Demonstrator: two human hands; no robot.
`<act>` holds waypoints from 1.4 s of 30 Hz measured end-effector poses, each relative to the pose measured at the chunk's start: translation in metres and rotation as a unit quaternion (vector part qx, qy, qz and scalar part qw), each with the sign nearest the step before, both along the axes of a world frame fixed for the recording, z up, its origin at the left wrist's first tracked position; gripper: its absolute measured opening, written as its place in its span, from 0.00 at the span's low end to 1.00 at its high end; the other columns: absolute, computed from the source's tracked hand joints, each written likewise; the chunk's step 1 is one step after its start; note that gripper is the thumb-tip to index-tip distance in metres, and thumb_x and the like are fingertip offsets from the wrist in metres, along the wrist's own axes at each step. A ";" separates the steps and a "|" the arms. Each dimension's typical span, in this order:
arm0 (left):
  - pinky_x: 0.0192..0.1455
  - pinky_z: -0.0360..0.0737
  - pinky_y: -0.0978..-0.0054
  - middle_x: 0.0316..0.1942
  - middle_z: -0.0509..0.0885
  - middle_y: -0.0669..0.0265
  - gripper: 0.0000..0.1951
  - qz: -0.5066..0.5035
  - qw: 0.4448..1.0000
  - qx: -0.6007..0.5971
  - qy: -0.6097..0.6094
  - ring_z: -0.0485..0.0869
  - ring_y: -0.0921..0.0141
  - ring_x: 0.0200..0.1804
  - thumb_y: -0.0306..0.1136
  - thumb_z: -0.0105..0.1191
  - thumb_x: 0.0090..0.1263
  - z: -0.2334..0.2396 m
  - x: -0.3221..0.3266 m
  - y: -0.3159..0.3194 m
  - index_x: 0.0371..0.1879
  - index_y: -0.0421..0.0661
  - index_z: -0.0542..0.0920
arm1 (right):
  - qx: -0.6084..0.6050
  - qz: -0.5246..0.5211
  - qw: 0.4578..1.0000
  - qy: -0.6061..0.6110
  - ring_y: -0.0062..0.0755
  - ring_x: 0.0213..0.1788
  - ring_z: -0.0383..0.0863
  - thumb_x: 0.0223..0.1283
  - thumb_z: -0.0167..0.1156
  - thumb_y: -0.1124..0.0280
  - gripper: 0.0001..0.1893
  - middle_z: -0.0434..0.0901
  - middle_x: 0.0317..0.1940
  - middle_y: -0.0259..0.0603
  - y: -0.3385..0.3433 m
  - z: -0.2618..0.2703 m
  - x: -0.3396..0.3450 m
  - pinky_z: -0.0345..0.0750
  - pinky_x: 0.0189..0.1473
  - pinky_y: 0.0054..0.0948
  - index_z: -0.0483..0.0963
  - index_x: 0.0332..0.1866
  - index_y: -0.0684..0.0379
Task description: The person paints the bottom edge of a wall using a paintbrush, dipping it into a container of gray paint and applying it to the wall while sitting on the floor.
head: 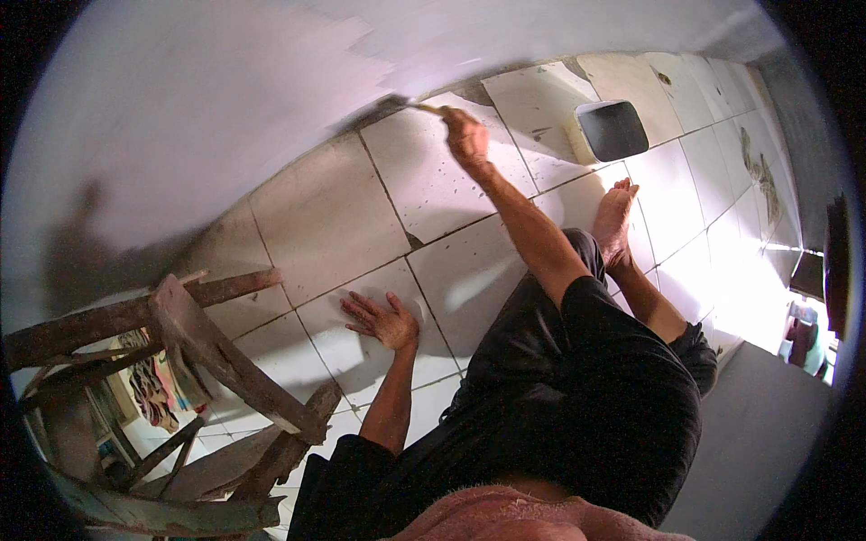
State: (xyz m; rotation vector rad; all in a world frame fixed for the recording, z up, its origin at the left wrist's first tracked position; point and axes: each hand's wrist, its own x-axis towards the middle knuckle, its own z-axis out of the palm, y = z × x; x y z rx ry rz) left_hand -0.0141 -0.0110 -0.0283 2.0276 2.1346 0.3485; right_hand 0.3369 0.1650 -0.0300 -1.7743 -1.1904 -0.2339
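My right hand (467, 138) is closed around the yellowish handle of a paintbrush (427, 107). The blurred dark head of the brush meets the foot of the wall (270, 81), where the wall joins the floor. A patch with a jagged edge shows higher on that wall. My left hand (383, 322) is spread on the white floor tiles (325, 223), fingers apart, with nothing in it. To the right of my right hand, a pale square-mouthed tub (583, 140) holds a dark grey liquid (614, 130).
A rough wooden frame (230, 358) stands at the lower left, close to my left arm. Cloths (152, 385) show behind its bars. My bare foot (613, 216) is just below the tub. Dark specks dot the tiles near the brush. Bright light falls across the floor at the right.
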 end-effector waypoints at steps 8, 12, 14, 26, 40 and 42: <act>0.75 0.31 0.42 0.77 0.43 0.44 0.40 0.005 1.000 0.001 -0.008 0.40 0.50 0.79 0.52 0.41 0.73 0.003 -0.001 -0.002 0.76 0.38 0.46 | 0.033 -0.298 0.942 0.150 0.54 0.29 0.78 0.61 0.57 0.73 0.06 0.79 0.26 0.52 -0.040 0.023 0.007 0.73 0.33 0.44 0.78 0.42 0.61; 0.75 0.30 0.42 0.77 0.42 0.45 0.40 -0.007 1.000 -0.001 -0.022 0.39 0.50 0.79 0.53 0.40 0.73 0.004 0.007 0.002 0.76 0.39 0.45 | 0.150 -0.208 0.957 0.134 0.44 0.20 0.72 0.63 0.53 0.75 0.08 0.73 0.19 0.51 -0.017 0.015 0.001 0.68 0.25 0.39 0.77 0.43 0.64; 0.75 0.30 0.42 0.77 0.42 0.45 0.40 0.009 1.000 -0.008 -0.016 0.39 0.50 0.79 0.53 0.40 0.73 0.002 0.001 0.002 0.76 0.39 0.45 | 0.052 -0.169 0.968 0.180 0.35 0.23 0.78 0.63 0.58 0.75 0.11 0.79 0.23 0.52 -0.005 0.026 -0.043 0.75 0.29 0.33 0.78 0.48 0.68; 0.75 0.30 0.42 0.77 0.42 0.44 0.41 0.010 1.000 -0.015 0.003 0.39 0.50 0.79 0.55 0.39 0.73 0.000 0.000 0.001 0.75 0.38 0.46 | 0.003 0.150 0.974 0.168 0.50 0.40 0.85 0.57 0.58 0.80 0.11 0.84 0.39 0.50 0.019 0.028 -0.191 0.82 0.40 0.38 0.78 0.46 0.63; 0.75 0.27 0.44 0.77 0.40 0.44 0.42 -0.006 0.999 -0.032 -0.040 0.37 0.51 0.79 0.53 0.41 0.73 0.007 -0.002 -0.001 0.75 0.37 0.44 | -0.040 -0.111 0.989 0.094 0.52 0.34 0.84 0.63 0.57 0.73 0.10 0.83 0.36 0.48 -0.005 0.006 -0.080 0.79 0.36 0.43 0.78 0.49 0.54; 0.75 0.28 0.41 0.77 0.42 0.46 0.40 -0.002 1.000 -0.011 -0.029 0.39 0.50 0.79 0.51 0.42 0.74 0.007 0.000 0.000 0.75 0.38 0.45 | -0.023 -0.189 0.964 0.184 0.52 0.33 0.83 0.63 0.58 0.72 0.10 0.83 0.33 0.50 -0.020 0.012 -0.077 0.78 0.34 0.42 0.78 0.49 0.56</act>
